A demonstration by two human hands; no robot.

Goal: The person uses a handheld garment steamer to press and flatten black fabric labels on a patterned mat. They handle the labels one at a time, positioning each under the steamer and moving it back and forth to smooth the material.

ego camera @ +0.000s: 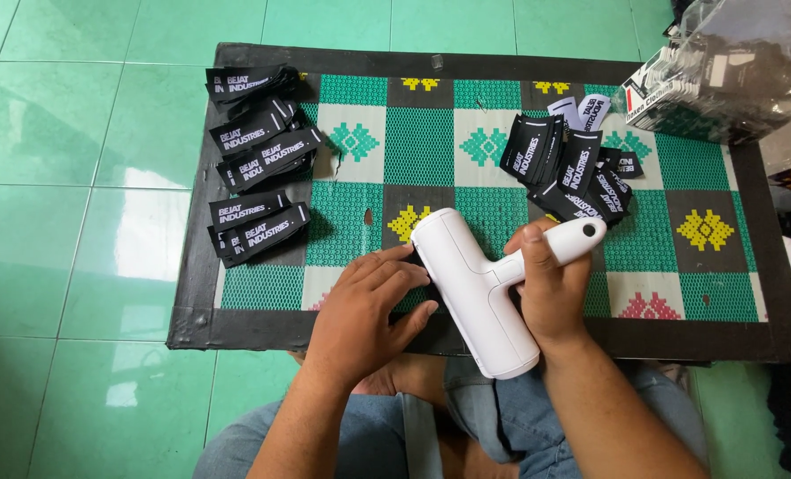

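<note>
A white T-shaped handheld device (475, 293) lies across the near edge of a low table (466, 64). My right hand (546, 288) grips its handle, thumb on top. Flat on the patterned mat, my left hand (369, 306) rests with its fingers pressed against the device's body, over something I cannot see. A loose heap of black fabric labels (573, 168) with white lettering sits just beyond the device.
Several bundles of the same black labels (258, 146) are stacked along the table's left side. A clear plastic bag (732, 66) of goods sits at the far right corner. The table stands on green floor tiles (58, 133). My knees in jeans are under the near edge.
</note>
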